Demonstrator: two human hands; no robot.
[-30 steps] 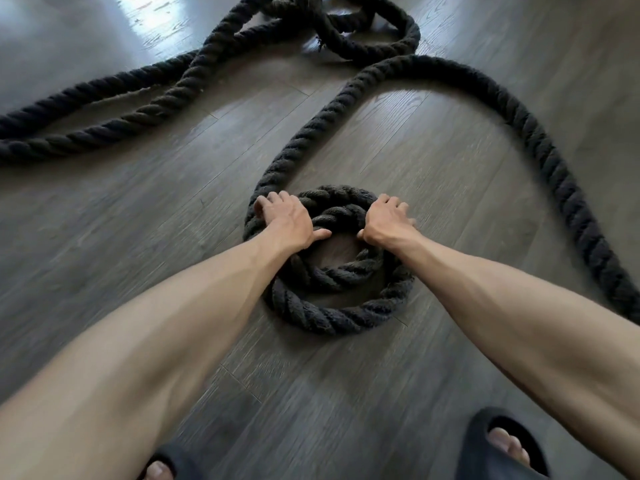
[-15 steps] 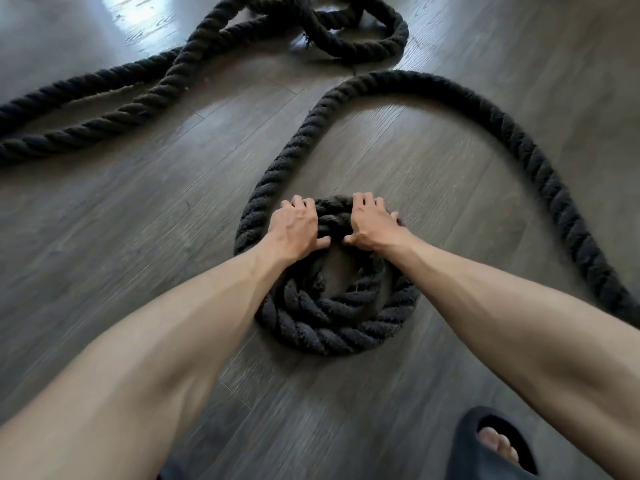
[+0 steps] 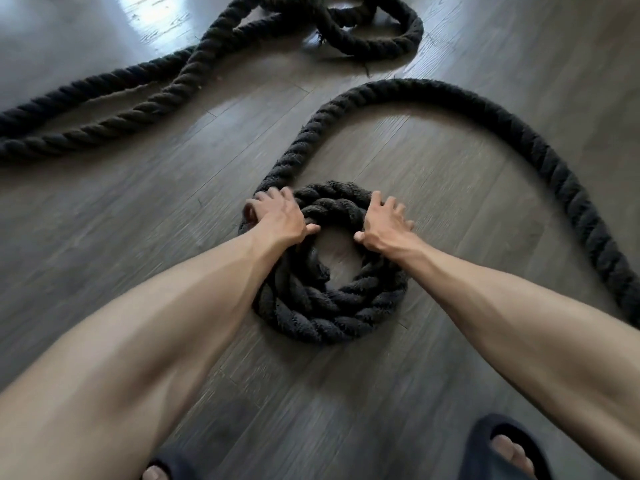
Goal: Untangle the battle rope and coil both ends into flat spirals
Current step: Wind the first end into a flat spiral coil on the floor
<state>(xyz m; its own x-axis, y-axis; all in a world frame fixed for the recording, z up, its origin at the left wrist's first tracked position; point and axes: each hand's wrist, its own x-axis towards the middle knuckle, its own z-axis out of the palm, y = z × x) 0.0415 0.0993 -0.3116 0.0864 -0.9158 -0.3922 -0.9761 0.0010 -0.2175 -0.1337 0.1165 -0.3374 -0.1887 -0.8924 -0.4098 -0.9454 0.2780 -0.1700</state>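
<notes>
A thick black battle rope (image 3: 540, 150) lies on the wood floor. One end is wound into a flat coil (image 3: 332, 317) of about two turns with an open centre, right in front of me. My left hand (image 3: 280, 218) grips the coil's far left side, fingers curled over the outer strand where the rope feeds in, thumb at the inner edge. On the far right side my right hand (image 3: 384, 226) presses down with fingers spread and its thumb at the inner edge. From the coil the rope runs up, arcs right and comes down along the right.
A tangled bunch of loops (image 3: 367, 36) lies at the top centre. Two rope strands (image 3: 104, 109) run from it to the left edge. My feet in dark slippers (image 3: 498, 445) stand at the bottom, close to the coil. Grey plank floor (image 3: 433, 188) surrounds everything.
My hands, close together on the coil's far side half a second ago, have spread apart to its left and right. The loose arc of rope has drawn nearer to the coil.
</notes>
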